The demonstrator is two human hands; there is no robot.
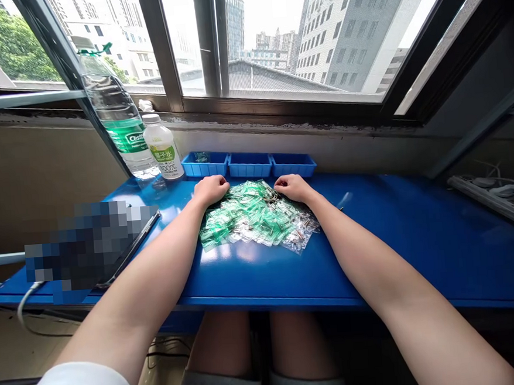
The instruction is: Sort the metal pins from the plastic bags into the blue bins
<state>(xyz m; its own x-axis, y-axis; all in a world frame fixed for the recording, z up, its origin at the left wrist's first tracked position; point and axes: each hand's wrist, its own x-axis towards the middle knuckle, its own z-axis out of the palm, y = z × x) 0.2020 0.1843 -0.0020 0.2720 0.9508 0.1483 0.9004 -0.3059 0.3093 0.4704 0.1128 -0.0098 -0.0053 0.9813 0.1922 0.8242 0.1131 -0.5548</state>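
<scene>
Left hand (213,189) and right hand (292,188) curl at opposite sides of small green and clear plastic packets (258,213), heaped on the glossy blue worktop (245,278); whether the fingers pinch any, I cannot tell. Thin packets probably slide, so light fingertip pressure is better.

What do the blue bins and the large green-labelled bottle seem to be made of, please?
The three open blue rectangular bins look like smooth moulded plastic, judging by their uniform colour. The large clear green-labelled bottle is probably thin glossy plastic: see-through, with bright highlights.
</scene>
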